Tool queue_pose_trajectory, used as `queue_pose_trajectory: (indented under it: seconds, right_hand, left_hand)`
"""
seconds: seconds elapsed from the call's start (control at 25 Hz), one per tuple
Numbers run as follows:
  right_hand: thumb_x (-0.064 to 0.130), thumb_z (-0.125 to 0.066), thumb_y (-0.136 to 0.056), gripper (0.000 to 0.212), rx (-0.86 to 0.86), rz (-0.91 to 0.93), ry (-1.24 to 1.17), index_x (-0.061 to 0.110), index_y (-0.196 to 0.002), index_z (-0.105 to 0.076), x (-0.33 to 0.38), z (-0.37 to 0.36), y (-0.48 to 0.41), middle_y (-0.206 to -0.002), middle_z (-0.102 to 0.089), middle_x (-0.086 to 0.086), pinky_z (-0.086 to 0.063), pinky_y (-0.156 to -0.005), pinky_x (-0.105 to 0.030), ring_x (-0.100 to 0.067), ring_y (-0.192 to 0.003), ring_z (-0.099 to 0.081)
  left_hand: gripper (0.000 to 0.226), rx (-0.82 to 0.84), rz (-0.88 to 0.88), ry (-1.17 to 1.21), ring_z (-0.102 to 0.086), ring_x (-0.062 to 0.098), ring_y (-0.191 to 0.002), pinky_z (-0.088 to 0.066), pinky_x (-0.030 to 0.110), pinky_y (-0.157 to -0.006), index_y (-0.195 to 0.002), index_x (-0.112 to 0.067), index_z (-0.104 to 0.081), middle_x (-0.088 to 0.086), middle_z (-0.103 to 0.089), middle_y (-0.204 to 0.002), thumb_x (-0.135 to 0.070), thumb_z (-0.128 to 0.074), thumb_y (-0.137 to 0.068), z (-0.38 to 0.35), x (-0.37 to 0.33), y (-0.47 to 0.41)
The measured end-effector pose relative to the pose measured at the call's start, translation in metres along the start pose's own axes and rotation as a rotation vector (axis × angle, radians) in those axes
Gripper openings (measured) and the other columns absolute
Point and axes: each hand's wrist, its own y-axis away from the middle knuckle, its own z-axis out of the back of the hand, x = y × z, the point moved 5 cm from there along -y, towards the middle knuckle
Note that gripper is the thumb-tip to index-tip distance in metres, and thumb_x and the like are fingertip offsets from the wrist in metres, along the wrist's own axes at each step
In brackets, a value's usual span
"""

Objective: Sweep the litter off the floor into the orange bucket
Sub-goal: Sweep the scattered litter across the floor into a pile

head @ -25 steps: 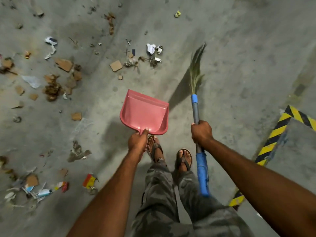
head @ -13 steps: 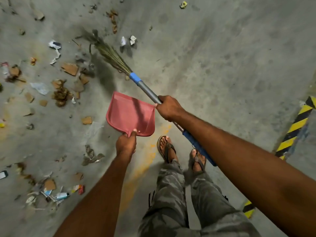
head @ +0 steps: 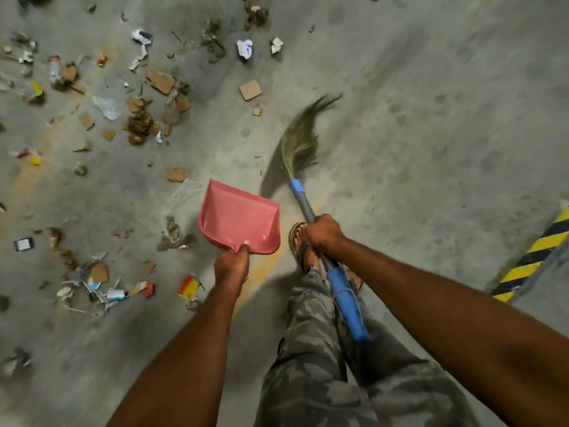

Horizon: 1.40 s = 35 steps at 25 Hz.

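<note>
Head view, looking down at a grey concrete floor [head: 431,103].

Left hand [head: 231,268] — clenched around the handle of a pink dustpan [head: 238,217], thumb laid along the top of the handle. Pan is held out ahead of the hand, mouth facing away from the person; nothing visible inside it. Cannot tell whether its front edge touches the floor.

Right hand [head: 323,234] — fist closed on the grey shaft of a broom [head: 303,155], just behind the blue collar. Blue grip end of the shaft runs back past the hand, across the camouflage trousers [head: 311,349]. Grass bristles point up and to the right, blurred at the tips; their shadow lies on the floor to the left of them.

Litter [head: 138,124]: spread over the left half of the floor — cardboard scraps, crumpled white paper, a brown clump, plastic film. One cardboard square [head: 250,90] lies near the bristle tips, apart from them. A second cluster with a red-and-yellow wrapper [head: 188,286] sits left of the left forearm.

One sandalled foot [head: 300,245] shows between pan and right hand. Black-and-yellow striped edging [head: 532,257] at far right.

Orange bucket: out of frame.
</note>
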Motion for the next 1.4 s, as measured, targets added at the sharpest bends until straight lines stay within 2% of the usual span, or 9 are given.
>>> queue_pose_trajectory:
  seconds: [0.12,0.36,0.52,0.68,0.8,0.88,1.04,1.2,1.4]
  right_hand:
    - [0.017,-0.056,-0.095,0.022,0.053,0.144,0.045,0.002,-0.108,-0.066,0.058,-0.004,-0.016,-0.074,-0.065,-0.009,-0.042,-0.036,-0.017,-0.017,-0.049,-0.058]
    - [0.027,-0.053,-0.096,0.022,-0.053,0.353,0.042,0.020,-0.113,-0.064,0.047,0.055,0.027,-0.086,-0.068,-0.008,-0.057,-0.061,-0.040,-0.032,-0.074,-0.067]
    - [0.036,-0.050,-0.095,0.019,-0.246,0.181,-0.234,0.028,-0.109,-0.061,-0.043,0.103,0.044,-0.082,-0.067,-0.006,-0.060,-0.058,-0.044,-0.029,-0.068,-0.067]
    - [0.045,-0.047,-0.090,0.027,-0.550,-0.076,-0.349,0.028,-0.109,-0.057,-0.149,0.141,0.050,-0.090,-0.069,-0.011,-0.061,-0.070,-0.053,-0.036,-0.078,-0.068]
    - [0.040,-0.052,-0.087,0.032,-0.591,-0.295,-0.419,0.016,-0.107,-0.060,-0.193,0.155,0.027,-0.091,-0.071,-0.017,-0.062,-0.071,-0.053,-0.039,-0.078,-0.070]
    - [0.028,-0.057,-0.084,0.031,-0.507,-0.405,-0.452,0.006,-0.103,-0.065,-0.199,0.157,0.000,-0.086,-0.073,-0.021,-0.063,-0.067,-0.052,-0.041,-0.073,-0.072]
    - [0.017,-0.058,-0.083,0.022,-0.338,-0.268,-0.280,0.005,-0.100,-0.065,-0.138,0.164,-0.030,-0.083,-0.072,-0.019,-0.063,-0.060,-0.045,-0.038,-0.068,-0.072]
    - [0.018,-0.057,-0.095,0.016,-0.152,0.017,-0.255,0.015,-0.110,-0.062,-0.036,0.173,-0.033,-0.077,-0.064,-0.012,-0.048,-0.042,-0.029,-0.026,-0.053,-0.058]
    - [0.020,-0.056,-0.098,0.011,-0.243,0.124,-0.448,0.026,-0.107,-0.059,0.029,0.183,-0.029,-0.072,-0.060,-0.007,-0.042,-0.041,-0.026,-0.020,-0.048,-0.052]
  left_hand:
    - [0.053,-0.021,0.040,0.063,-0.045,0.020,-0.034,-0.039,0.027,-0.049,-0.058,-0.013,-0.051,0.002,-0.050,-0.043,-0.055,-0.067,-0.085,0.011,0.032,0.004]
    - [0.038,0.039,-0.071,0.108,-0.041,0.016,-0.032,-0.033,0.021,-0.037,-0.075,-0.012,-0.057,0.003,-0.050,-0.048,-0.042,-0.069,-0.095,-0.012,-0.027,0.039]
    - [0.038,0.168,-0.146,0.097,-0.043,0.017,-0.035,-0.034,0.021,-0.036,-0.075,-0.012,-0.058,0.006,-0.054,-0.054,-0.042,-0.071,-0.094,-0.063,-0.095,0.066]
    - [0.054,0.315,-0.214,-0.002,-0.049,0.022,-0.043,-0.043,0.031,-0.052,-0.077,-0.009,-0.065,0.010,-0.060,-0.063,-0.063,-0.071,-0.075,-0.125,-0.139,0.087]
    - [0.045,0.371,-0.250,-0.072,-0.050,0.021,-0.041,-0.040,0.026,-0.048,-0.079,-0.007,-0.069,0.007,-0.060,-0.060,-0.051,-0.073,-0.088,-0.149,-0.150,0.092]
    - [0.049,0.386,-0.267,-0.129,-0.051,0.024,-0.045,-0.043,0.030,-0.053,-0.076,-0.008,-0.069,0.008,-0.062,-0.061,-0.056,-0.073,-0.082,-0.161,-0.155,0.083]
    - [0.057,0.352,-0.241,-0.159,-0.054,0.024,-0.048,-0.045,0.031,-0.056,-0.079,-0.006,-0.067,0.012,-0.063,-0.065,-0.063,-0.071,-0.078,-0.148,-0.155,0.059]
    - [0.042,0.309,-0.229,-0.098,-0.044,0.016,-0.034,-0.036,0.022,-0.038,-0.077,-0.007,-0.061,0.009,-0.055,-0.057,-0.044,-0.071,-0.094,-0.119,-0.179,0.037]
    - [0.037,0.300,-0.269,-0.057,-0.041,0.012,-0.032,-0.033,0.019,-0.035,-0.077,-0.008,-0.060,0.005,-0.052,-0.053,-0.037,-0.069,-0.098,-0.096,-0.238,0.023]
